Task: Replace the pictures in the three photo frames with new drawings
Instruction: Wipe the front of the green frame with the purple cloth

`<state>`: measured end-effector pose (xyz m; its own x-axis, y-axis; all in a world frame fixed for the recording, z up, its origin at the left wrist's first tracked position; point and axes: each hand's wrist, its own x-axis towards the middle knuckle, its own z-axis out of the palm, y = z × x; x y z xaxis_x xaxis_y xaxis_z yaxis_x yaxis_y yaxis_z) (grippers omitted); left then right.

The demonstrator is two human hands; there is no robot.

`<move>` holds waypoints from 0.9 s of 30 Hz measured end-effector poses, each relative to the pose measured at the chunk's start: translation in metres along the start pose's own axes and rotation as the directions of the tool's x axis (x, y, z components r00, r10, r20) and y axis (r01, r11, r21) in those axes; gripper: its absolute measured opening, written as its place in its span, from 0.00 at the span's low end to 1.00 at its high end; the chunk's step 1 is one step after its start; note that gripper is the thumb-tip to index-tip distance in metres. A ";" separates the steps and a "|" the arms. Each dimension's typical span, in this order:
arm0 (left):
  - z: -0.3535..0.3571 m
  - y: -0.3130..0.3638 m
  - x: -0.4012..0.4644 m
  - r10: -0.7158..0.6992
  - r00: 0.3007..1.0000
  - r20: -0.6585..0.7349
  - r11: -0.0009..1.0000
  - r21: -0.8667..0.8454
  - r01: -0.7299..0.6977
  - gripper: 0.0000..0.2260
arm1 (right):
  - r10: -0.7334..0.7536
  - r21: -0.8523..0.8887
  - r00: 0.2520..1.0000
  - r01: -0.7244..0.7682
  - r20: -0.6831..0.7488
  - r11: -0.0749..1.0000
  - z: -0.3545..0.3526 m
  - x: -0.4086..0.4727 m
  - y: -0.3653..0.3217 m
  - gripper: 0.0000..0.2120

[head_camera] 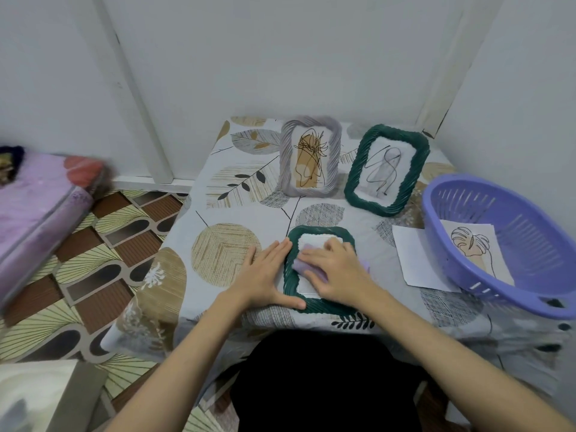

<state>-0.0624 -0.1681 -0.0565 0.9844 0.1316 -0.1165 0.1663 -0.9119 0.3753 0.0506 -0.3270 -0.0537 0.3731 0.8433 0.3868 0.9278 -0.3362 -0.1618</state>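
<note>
Both hands work on a dark green woven picture frame (318,272) that lies flat on the leaf-patterned tablecloth (230,213), at the table's 6 o'clock edge. The left hand (268,275) lies flat with straight fingers along the frame's 9 o'clock side, thumb against its near edge, to keep it from sliding. The right hand (336,269) presses a soft lilac cloth (304,263) down on the white middle of the frame, fingers spread and almost straight. I think this is the wiping step, before a new drawing goes in.

At 12 o'clock a grey woven frame (310,155) stands with a scribble picture. At 1 o'clock a second green woven frame (386,171) stands with another one. At 3 o'clock a purple plastic basket (511,241) holds a leaf drawing (475,247), and a plain white sheet (417,260) lies partly under it.

Next, the person probably needs to put the cloth down and pick a drawing from the basket.
</note>
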 end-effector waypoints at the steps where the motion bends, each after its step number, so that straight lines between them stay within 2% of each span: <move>1: 0.000 0.000 0.000 -0.001 1.000 0.003 1.000 0.012 0.001 0.64 | -0.038 -0.089 0.999 0.035 -0.031 0.995 -0.001 -0.011 0.008 0.17; 3: 0.000 0.000 0.000 -0.005 1.000 0.010 1.000 0.015 0.005 0.64 | 0.030 -0.123 0.998 -0.036 -0.049 0.992 -0.002 -0.017 0.024 0.18; 5: 0.000 -0.001 0.001 -0.007 1.000 0.016 1.000 0.012 0.006 0.64 | 0.158 -0.059 0.986 -0.161 -0.050 0.985 0.001 -0.003 0.030 0.18; 7: 0.000 0.000 0.001 -0.009 1.000 0.015 1.000 0.014 0.009 0.64 | 0.217 0.033 0.976 -0.218 0.026 0.975 0.003 0.014 0.021 0.17; 10: 0.001 0.000 0.001 -0.012 1.000 0.009 1.000 0.020 0.012 0.65 | 0.090 0.174 0.992 -0.104 0.087 0.979 0.008 0.011 -0.002 0.16; 12: 0.001 -0.001 0.001 -0.005 1.000 0.003 1.000 0.018 0.005 0.65 | -0.004 0.216 0.998 -0.011 0.066 0.976 0.005 -0.009 -0.009 0.16; 15: 0.000 -0.002 0.001 -0.003 1.000 0.004 1.000 -0.003 0.003 0.65 | -0.091 0.077 0.996 0.089 0.016 0.993 -0.007 -0.038 -0.005 0.16; 17: -0.001 -0.001 0.001 -0.006 1.000 0.012 1.000 -0.009 0.006 0.65 | -0.093 -0.049 0.995 0.094 0.021 0.994 -0.019 -0.051 0.004 0.20; 20: -0.003 0.000 -0.001 -0.011 1.000 0.026 1.000 -0.015 0.011 0.65 | 0.110 -0.095 0.983 -0.097 0.146 0.991 -0.035 -0.055 0.010 0.30; 22: -0.003 0.001 -0.001 -0.012 1.000 0.025 0.999 -0.032 0.013 0.65 | 0.302 0.010 0.916 -0.315 0.263 0.949 -0.039 -0.054 0.014 0.36; 24: -0.004 0.001 -0.001 -0.010 1.000 0.029 0.999 -0.035 0.011 0.65 | 0.407 0.169 0.870 -0.462 0.280 0.871 -0.043 -0.057 0.018 0.30; 26: -0.004 0.001 -0.002 -0.008 1.000 0.030 0.999 -0.041 0.009 0.65 | 0.422 0.210 0.864 -0.482 0.274 0.850 -0.049 -0.062 0.025 0.24; 27: -0.004 0.001 -0.002 -0.007 1.000 0.030 0.999 -0.046 0.008 0.65 | 0.416 0.211 0.860 -0.484 0.296 0.850 -0.053 -0.064 0.028 0.26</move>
<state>-0.0642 -0.1678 -0.0517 0.9812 0.1259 -0.1463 0.1765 -0.8920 0.4161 0.0530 -0.4123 -0.0349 0.7050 0.7092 -0.0030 0.6065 -0.6052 -0.5157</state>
